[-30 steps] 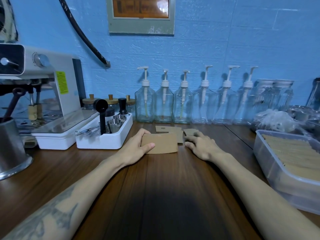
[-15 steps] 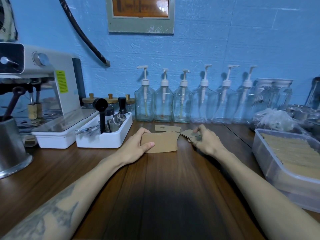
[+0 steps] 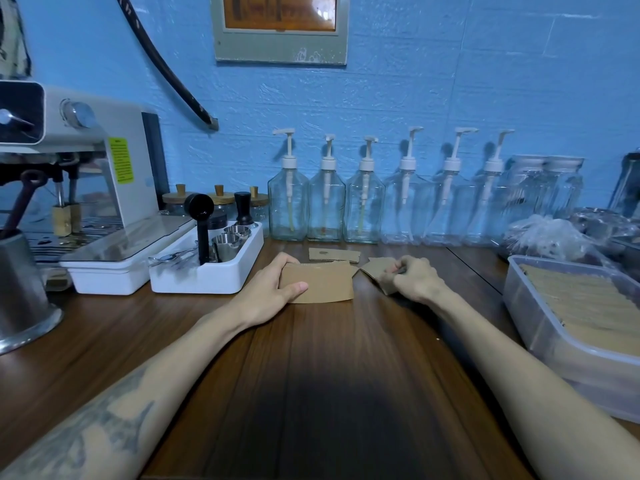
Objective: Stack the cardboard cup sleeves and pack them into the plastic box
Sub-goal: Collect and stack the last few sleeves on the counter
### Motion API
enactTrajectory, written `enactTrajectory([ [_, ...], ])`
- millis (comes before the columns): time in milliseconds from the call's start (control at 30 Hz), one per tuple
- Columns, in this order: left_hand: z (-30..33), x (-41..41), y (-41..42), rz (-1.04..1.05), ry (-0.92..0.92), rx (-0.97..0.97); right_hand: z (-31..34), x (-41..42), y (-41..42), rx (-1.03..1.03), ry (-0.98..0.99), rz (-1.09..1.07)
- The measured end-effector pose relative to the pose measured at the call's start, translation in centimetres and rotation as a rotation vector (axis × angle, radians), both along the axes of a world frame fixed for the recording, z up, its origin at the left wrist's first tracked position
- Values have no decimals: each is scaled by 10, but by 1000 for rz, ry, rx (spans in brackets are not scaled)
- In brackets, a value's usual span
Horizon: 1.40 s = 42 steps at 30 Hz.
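My left hand (image 3: 273, 289) grips a small stack of brown cardboard cup sleeves (image 3: 323, 283) on the wooden counter, thumb on top and fingers curled round the far left edge. To its right, my right hand (image 3: 414, 278) pinches a single sleeve (image 3: 377, 268) and holds it tilted just off the counter. One more flat sleeve (image 3: 332, 254) lies behind them, near the bottles. The clear plastic box (image 3: 540, 327) stands at the right edge, holding rows of packed sleeves (image 3: 581, 299).
A white tray of barista tools (image 3: 207, 275) sits left of my left hand, beside an espresso machine (image 3: 86, 174) and a steel pitcher (image 3: 20, 289). Several pump bottles (image 3: 363, 209) line the blue wall. Plastic bags (image 3: 547, 237) lie behind the box.
My right hand closed on the loose sleeve, lifted it off the counter and drew it slightly toward me. The left hand kept its hold on the stack.
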<state>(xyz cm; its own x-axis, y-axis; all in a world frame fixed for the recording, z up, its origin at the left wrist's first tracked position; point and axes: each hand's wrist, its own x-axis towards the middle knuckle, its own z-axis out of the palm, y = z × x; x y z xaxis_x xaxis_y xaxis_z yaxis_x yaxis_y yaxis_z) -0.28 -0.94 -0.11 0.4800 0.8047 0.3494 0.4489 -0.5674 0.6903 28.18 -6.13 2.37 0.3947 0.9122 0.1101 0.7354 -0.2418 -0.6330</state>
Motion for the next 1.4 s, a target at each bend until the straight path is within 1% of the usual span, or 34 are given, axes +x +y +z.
enactTrajectory([
  [67, 0, 0, 1, -1, -4, 0, -2, 3, 1, 88, 87, 22],
  [167, 0, 0, 1, -3, -8, 6, -1, 6, 3, 175, 179, -10],
  [267, 0, 0, 0, 0, -6, 15, 2, 7, 4, 213, 322, -30],
  [333, 0, 0, -1, 5, -2, 24, 4, 7, 4, 242, 374, -4],
  [433, 1, 1, -2, 31, -7, 27, 8, 1, 1, 316, 476, 62],
  [567, 1, 0, -1, 81, -5, 22, 12, -12, -7, 356, 700, 249],
  [633, 1, 0, -1, 72, -5, 24, 13, -19, -11, 355, 762, 342],
  [700, 1, 0, 0, 60, 8, 17, 12, -28, -13, 342, 772, 404],
  [767, 0, -1, 1, 52, 23, -5, 10, -35, -13, 332, 730, 404],
  [867, 0, -1, 0, 31, 0, -48, 5, -43, -11, 329, 609, 301],
  [900, 1, 0, 0, 28, -6, -62, 3, -43, -9, 333, 513, 258],
  [1000, 2, 1, -2, 9, -28, -111, -4, -42, -8, 283, 107, 178],
  [1067, 0, 1, -2, -4, -32, -100, -7, -45, -9, 237, -51, 177],
  [1167, -1, 1, -2, -14, -8, -32, -7, -50, -11, 234, -197, 217],
  [1333, 0, 1, -1, -35, -11, 6, -6, -51, -13, 313, -291, 437],
  [1400, 0, 3, -2, -53, -21, -4, -8, -54, -13, 292, -352, 494],
])
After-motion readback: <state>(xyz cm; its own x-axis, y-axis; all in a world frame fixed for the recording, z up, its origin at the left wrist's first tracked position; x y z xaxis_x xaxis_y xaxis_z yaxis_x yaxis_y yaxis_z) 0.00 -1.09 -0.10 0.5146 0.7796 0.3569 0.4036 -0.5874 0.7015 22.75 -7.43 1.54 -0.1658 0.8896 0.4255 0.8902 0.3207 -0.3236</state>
